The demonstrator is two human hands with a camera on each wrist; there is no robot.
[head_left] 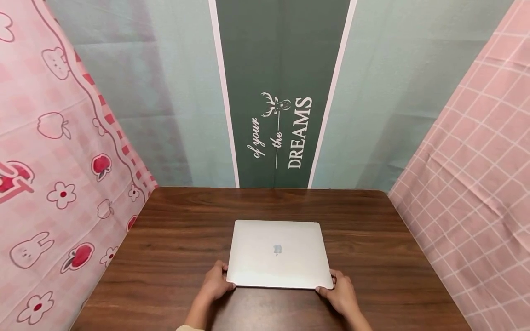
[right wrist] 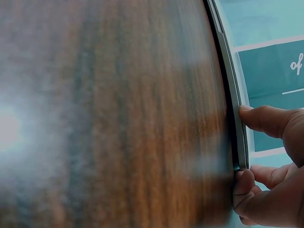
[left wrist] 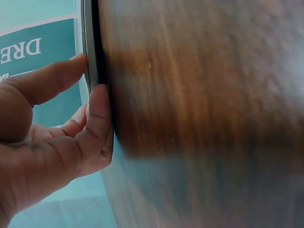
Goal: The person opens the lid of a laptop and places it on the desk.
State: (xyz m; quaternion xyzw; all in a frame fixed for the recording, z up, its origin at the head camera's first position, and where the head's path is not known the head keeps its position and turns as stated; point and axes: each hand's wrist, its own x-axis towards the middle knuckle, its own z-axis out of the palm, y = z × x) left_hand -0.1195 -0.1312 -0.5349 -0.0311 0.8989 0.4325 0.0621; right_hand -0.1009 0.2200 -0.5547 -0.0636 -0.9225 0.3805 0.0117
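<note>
A closed silver laptop with an apple logo on its lid lies flat over the table, its near edge toward me. At its near left corner my left hand pinches the edge, thumb at the front and fingers along the side. My right hand holds the near right corner in the same way. The left wrist view shows the left hand with thumb and fingers on either side of the thin laptop edge. In the right wrist view the right hand grips the edge likewise; its fingertips are partly hidden.
The dark wood-grain table extends on all sides of the laptop. A green cloth with white lettering hangs behind it. Pink patterned cloths hang at the left and right, close along the table's sides.
</note>
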